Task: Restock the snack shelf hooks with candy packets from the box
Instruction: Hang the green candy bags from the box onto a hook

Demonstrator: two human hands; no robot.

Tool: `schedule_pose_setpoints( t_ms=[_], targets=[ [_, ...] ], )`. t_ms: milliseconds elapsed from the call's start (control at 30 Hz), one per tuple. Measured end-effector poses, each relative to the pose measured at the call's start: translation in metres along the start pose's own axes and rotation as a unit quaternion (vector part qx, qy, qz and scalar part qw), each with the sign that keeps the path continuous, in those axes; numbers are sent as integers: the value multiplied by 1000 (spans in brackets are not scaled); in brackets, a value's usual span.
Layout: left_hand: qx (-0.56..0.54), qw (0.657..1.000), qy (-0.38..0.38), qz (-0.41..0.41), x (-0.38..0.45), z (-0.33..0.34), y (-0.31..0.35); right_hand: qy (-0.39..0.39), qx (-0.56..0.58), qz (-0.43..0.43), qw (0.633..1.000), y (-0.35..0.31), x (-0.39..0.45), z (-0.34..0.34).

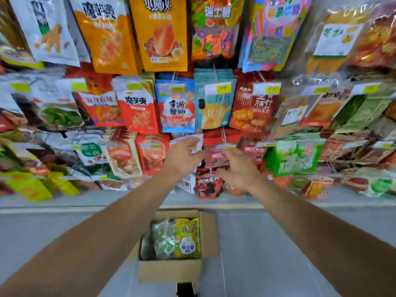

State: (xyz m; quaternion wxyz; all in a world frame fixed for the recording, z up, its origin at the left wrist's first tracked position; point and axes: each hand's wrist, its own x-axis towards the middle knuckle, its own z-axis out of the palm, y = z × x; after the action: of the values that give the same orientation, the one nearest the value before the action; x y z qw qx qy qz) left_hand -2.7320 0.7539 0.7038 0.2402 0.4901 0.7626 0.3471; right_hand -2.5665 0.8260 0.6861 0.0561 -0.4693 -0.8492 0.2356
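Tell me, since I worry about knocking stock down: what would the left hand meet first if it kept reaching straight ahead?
Probably the white packet hanging at the fingertips of the left hand, just under the blue packet. Blur and unclear depth hide whether they already touch.

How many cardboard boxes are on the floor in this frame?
1: the open cardboard box sits on the floor below the shelf, between the person's forearms, holding candy packets. More boxes may lie outside the view.

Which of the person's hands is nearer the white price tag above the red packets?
Left. The left hand touches the white price tag; the right hand reaches lower right, against red packets.
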Motion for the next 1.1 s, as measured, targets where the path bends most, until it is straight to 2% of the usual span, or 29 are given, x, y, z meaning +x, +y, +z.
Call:
schedule_pose_setpoints(
  t_ms=[233, 500, 633, 767, 1000, 1100],
  targets=[
    [-66, 987, -53, -136, -71, 22, -109, -133, 27, 11, 991, 3, -38, 118],
    [-71, 962, -94, -248, -87, 32, -254, -242, 42, 102, 964, -23, -28, 256],
    [-91, 941, -119, -305, -78, 45, -327, -277, 47, 146, 949, -24, -7, 326],
    [-99, 923, -139, -346, -62, 69, -390, -277, 53, 180, 942, -22, 25, 375],
    [-67, 912, -176, -363, -36, 149, -491, -261, 94, 231, 933, 32, 78, 490],
    [-75, 903, -181, -382, -29, 203, -543, -287, 96, 257, 918, 74, 89, 552]
  ],
)
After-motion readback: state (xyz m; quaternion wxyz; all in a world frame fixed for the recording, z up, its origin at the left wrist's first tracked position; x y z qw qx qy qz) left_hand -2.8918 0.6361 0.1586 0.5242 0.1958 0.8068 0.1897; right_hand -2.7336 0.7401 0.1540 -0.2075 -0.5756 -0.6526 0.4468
